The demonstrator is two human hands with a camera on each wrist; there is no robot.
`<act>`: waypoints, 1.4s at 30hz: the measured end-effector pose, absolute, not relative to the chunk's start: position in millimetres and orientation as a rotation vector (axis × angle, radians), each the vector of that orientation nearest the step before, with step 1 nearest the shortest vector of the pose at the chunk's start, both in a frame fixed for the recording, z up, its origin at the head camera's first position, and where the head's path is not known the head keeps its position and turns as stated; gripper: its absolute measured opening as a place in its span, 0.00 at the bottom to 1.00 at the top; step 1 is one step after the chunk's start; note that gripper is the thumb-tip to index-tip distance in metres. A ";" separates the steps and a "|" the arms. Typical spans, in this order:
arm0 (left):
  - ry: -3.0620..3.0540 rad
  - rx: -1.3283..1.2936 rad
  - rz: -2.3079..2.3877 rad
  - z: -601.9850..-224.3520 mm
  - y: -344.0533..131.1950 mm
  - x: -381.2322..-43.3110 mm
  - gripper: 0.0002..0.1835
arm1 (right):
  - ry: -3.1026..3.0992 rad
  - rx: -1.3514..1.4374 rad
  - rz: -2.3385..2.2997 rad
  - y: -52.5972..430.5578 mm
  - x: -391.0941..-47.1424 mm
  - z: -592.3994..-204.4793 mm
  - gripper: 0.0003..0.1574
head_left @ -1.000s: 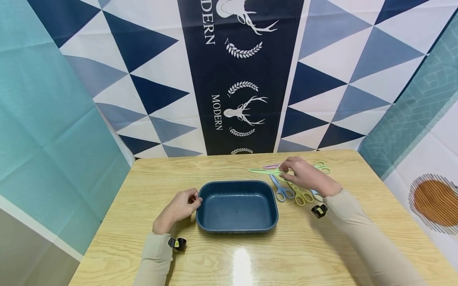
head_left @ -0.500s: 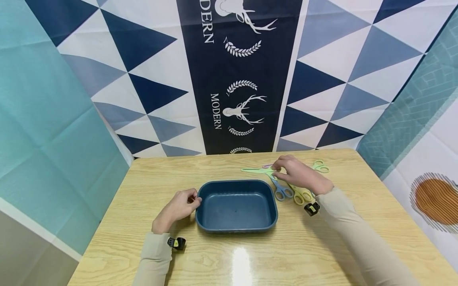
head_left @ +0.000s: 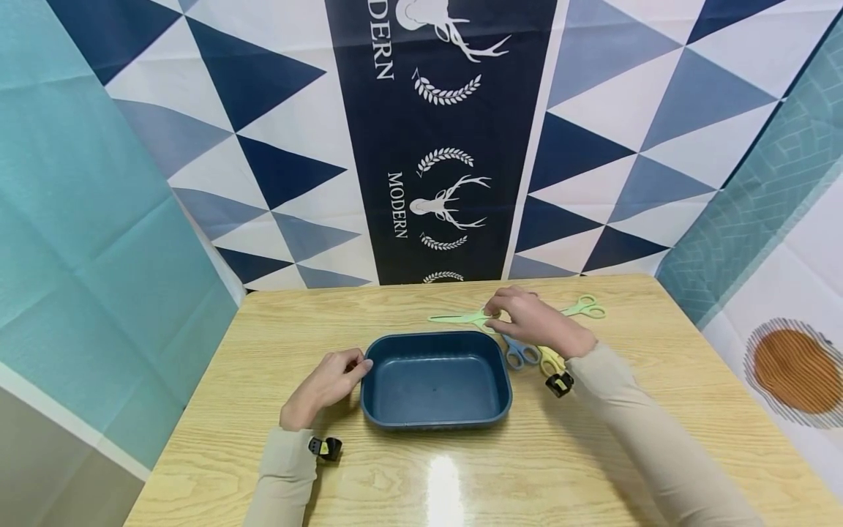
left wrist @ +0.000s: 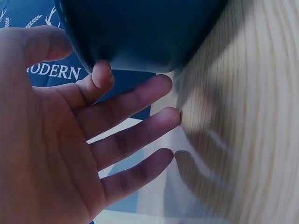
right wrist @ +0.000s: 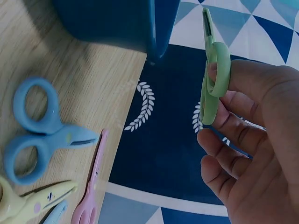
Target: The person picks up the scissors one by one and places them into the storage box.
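Note:
A dark blue plastic bin stands on the wooden table. At its left end my left hand pinches the rim between thumb and index finger, the other fingers spread loosely beside the wall in the left wrist view. My right hand holds light green scissors by their handle loops, raised behind the bin's back right corner, with the blades pointing left in the head view. Below and right of that hand lie blue scissors and yellow scissors, partly hidden by the hand and wrist.
Pink scissors lie near the table's far edge in the right wrist view. A second pair of green scissors lies at the back right. Behind the table hangs a patterned cloth.
My right hand has moved left with the green scissors, away from the other scissors and toward the bin. The left hand has stayed at the bin's rim.

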State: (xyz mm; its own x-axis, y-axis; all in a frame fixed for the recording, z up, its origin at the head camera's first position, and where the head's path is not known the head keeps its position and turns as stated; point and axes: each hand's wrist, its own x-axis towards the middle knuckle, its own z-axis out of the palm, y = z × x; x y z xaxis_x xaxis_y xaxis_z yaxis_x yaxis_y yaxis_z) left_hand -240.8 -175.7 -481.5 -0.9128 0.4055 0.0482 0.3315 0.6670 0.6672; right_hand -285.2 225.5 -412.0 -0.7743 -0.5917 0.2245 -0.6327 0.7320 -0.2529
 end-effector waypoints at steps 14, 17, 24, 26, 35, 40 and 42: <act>2.781 0.635 1.070 -480.7 -174.9 -241.6 0.13 | -2.761 1.094 0.477 205.2 -284.2 -409.4 0.10; 2.785 0.652 1.072 -481.7 -175.4 -242.0 0.13 | -2.778 1.109 0.492 201.3 -284.4 -411.3 0.10; 2.789 0.635 1.080 -482.9 -175.4 -242.2 0.13 | -2.788 1.163 0.493 189.9 -284.4 -410.4 0.10; 2.791 0.643 1.081 -482.6 -175.3 -241.8 0.12 | -2.790 1.170 0.480 186.9 -284.1 -409.4 0.10; 2.801 0.657 1.073 -484.0 -176.1 -242.3 0.13 | -2.799 1.213 0.455 175.0 -284.3 -403.5 0.10; 2.800 0.665 1.078 -484.6 -175.8 -242.2 0.13 | -2.793 1.239 0.448 170.5 -283.3 -401.8 0.09; 2.798 0.664 1.080 -484.5 -175.3 -242.2 0.13 | -2.783 1.245 0.446 168.8 -283.6 -402.7 0.08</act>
State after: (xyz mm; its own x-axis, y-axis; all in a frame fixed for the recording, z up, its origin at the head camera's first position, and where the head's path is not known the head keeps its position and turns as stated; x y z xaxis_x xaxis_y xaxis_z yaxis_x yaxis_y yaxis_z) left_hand -242.2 -175.3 -484.5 -0.9042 0.4178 0.0885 0.3690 0.6598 0.6546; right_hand -283.6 168.8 -402.7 -0.6722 -0.7203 0.1714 -0.7378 0.6321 -0.2370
